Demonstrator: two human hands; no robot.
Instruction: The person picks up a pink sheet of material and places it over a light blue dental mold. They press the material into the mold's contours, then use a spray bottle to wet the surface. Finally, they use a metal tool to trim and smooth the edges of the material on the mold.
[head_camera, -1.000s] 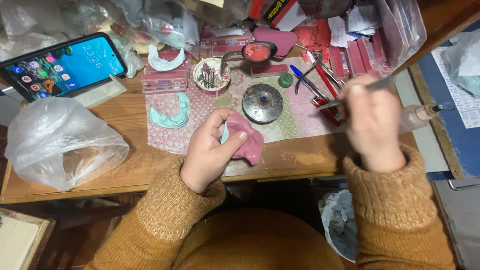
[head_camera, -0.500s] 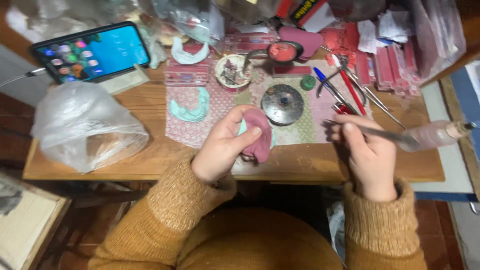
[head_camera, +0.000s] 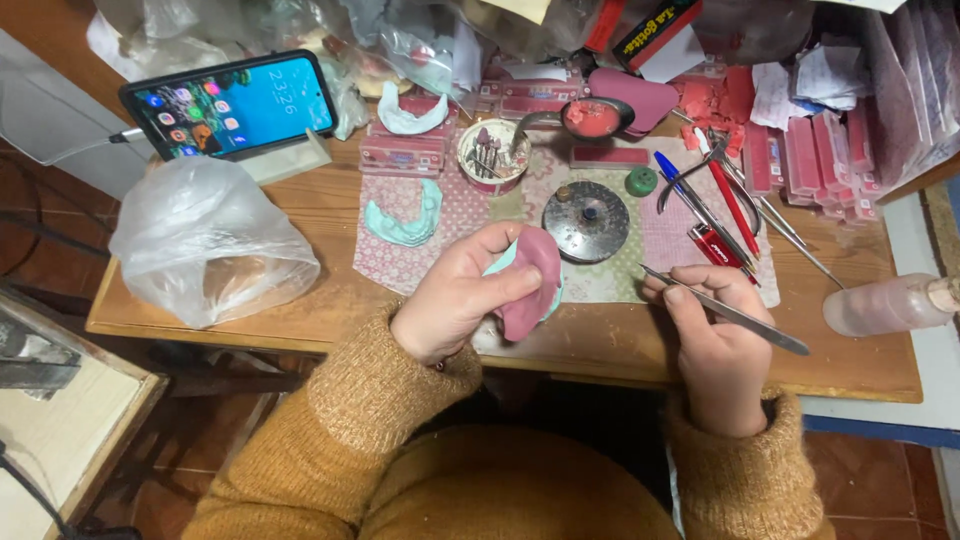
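We see a pink wax-like plate (head_camera: 530, 285) pressed over a pale green cast, held above the front edge of the bench (head_camera: 600, 345), near its middle. We judge it light and stiff but fragile: the pink layer looks thin and could dent or crack, so it is best cradled from below and at its rim, as it is now. The left hand (head_camera: 460, 300) cups it, thumb across the pink face, fingers curled behind. The wrist is bent up from the mustard sleeve. The right hand (head_camera: 715, 335) hovers just beside it over the same front edge, pinching a slim metal instrument (head_camera: 725, 310) like a pen, tip pointing left. Behind lie a round metal dish (head_camera: 586, 221) and another green cast (head_camera: 403, 215) on the patterned cloth (head_camera: 450, 220).
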